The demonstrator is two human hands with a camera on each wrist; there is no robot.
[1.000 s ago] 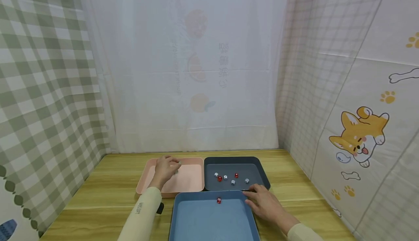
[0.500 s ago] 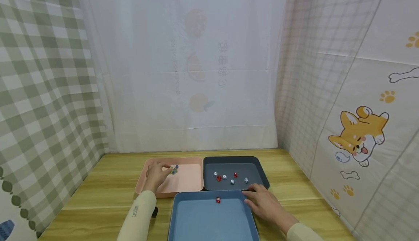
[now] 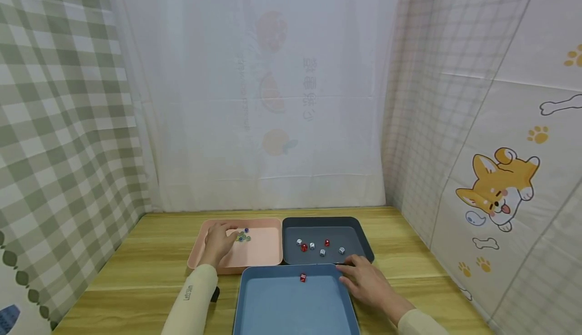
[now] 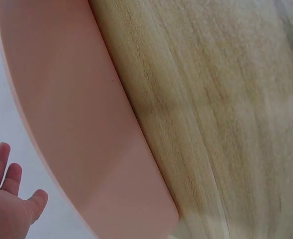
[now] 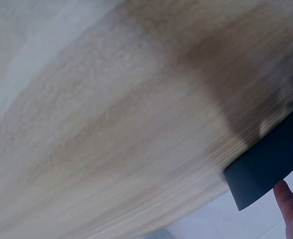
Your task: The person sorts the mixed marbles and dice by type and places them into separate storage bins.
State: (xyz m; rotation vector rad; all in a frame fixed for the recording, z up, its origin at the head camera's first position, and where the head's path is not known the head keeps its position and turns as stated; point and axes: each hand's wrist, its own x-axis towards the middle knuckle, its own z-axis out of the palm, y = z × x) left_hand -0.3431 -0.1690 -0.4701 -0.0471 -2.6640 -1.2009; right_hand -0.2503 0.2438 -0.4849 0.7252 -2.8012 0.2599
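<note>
My left hand [image 3: 218,244] hovers over the left part of the pink tray [image 3: 265,253], fingers relaxed and apart. Beside its fingertips lies a small cluster of greenish and blue glass marbles [image 3: 248,238], with a dark blue marble [image 3: 246,230] at its far side. In the left wrist view the left fingers [image 4: 12,179] are spread, and nothing shows between them. My right hand [image 3: 370,283] rests near the corner where the blue tray [image 3: 295,307] meets the dark grey tray [image 3: 352,231], its fingers loosely bent at the rims. A red die [image 3: 303,277] lies in the blue tray.
Several white dice [image 3: 323,252] and two red dice [image 3: 304,247] lie scattered in the dark grey tray. All three trays sit close together on a wooden table [image 3: 132,264]. A white curtain [image 3: 268,193] hangs behind, with cloth walls at both sides.
My left hand has moved left and its fingers, earlier pinching something small over the pink tray, have spread. More marbles now show there. The right hand has stayed in place.
</note>
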